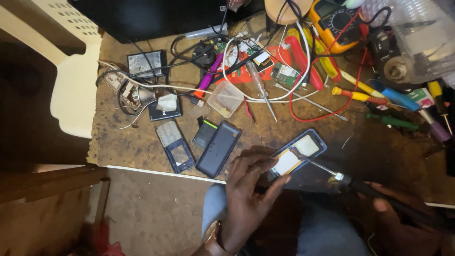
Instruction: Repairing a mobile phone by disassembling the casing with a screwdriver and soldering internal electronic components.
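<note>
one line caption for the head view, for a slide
Left hand steadies an opened phone while the right hand works a screwdriver into it.

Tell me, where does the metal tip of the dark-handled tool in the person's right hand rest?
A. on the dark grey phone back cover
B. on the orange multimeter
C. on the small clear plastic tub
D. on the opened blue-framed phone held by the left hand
D: the right hand holds the dark-handled tool, whose tip meets the opened blue-framed phone steadied by the left hand.
</note>
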